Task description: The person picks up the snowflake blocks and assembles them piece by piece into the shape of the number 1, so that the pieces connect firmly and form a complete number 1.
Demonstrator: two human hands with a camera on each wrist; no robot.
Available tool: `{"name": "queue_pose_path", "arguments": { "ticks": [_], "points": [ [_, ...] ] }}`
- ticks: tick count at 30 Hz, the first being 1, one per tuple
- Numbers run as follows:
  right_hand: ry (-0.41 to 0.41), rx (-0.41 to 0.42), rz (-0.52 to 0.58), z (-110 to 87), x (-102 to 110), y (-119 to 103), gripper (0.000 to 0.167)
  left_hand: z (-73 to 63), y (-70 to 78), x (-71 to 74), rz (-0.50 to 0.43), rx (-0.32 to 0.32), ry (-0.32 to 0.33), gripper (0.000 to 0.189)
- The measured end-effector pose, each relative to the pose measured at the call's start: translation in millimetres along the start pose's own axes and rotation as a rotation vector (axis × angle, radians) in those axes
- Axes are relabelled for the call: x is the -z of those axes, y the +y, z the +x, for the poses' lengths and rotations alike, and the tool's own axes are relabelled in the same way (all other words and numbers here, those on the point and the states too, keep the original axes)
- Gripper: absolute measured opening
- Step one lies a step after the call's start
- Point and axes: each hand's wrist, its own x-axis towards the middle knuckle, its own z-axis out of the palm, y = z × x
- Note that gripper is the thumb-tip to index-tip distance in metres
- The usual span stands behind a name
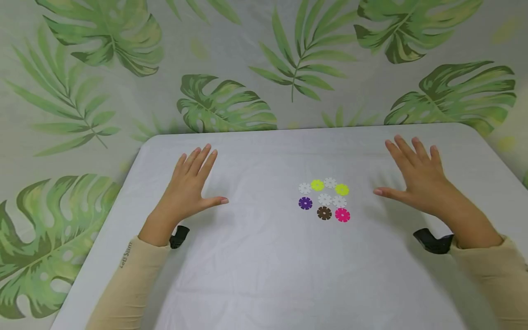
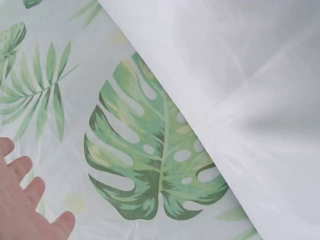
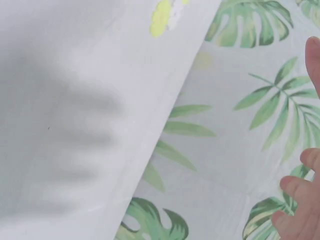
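Note:
Several small flat notched discs lie in a loose group on the white table, right of centre in the head view: a purple disc [image 1: 305,203], a brown disc [image 1: 324,213], a pink disc [image 1: 342,215], two yellow discs, one of them a yellow disc [image 1: 317,185] at the back, and several white ones such as a white disc [image 1: 325,199]. Off to their left, my left hand [image 1: 187,188] is held above the table, fingers straight and thumb spread, with nothing in it. On the other side, my right hand [image 1: 422,181] hovers likewise, empty, its thumb pointing toward the discs.
A white cloth covers the table [image 1: 247,275], which has rounded far corners. Behind it hangs a leaf-patterned backdrop [image 1: 231,46]. Each wrist carries a black strap mount, such as the black mount [image 1: 434,241] on the right.

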Motion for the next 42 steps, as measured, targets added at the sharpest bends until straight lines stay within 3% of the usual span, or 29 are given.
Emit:
{"name": "queue_pose_path", "arguments": {
  "ticks": [5, 9, 14, 20, 24, 37, 42],
  "points": [
    [0.022, 0.022, 0.125, 4.2, -2.7, -7.4, 0.102, 3.3, 4.7, -6.5, -0.103, -0.072, 0.142, 0.101],
    [0.032, 0.048, 0.253, 6.2, -5.7, -13.9, 0.097, 6.3, 12.5, -8.8, -0.220, -0.064, 0.181, 0.103],
    [0.000, 0.038, 0.394, 5.3, -11.9, -21.6, 0.093, 8.5, 25.4, -13.0, -0.375, -0.008, 0.149, 0.107],
    [-0.035, -0.012, 0.420, 4.2, -24.7, -27.9, 0.085, 10.3, 44.8, -24.2, -0.554, 0.059, 0.097, 0.112],
    [-0.035, 0.015, 0.451, 3.4, -35.7, -29.2, 0.076, 12.7, 57.9, -31.8, -0.654, 0.100, 0.071, 0.110],
    [0.021, 0.089, 0.533, 4.4, -62.6, -37.0, 0.060, 20.6, 89.4, -50.0, -0.809, 0.106, 0.039, 0.098],
    [-0.007, 0.056, 0.568, 5.4, -69.8, -37.3, 0.056, 23.7, 99.6, -55.5, -0.877, 0.133, 0.026, 0.094]
  ]
}}
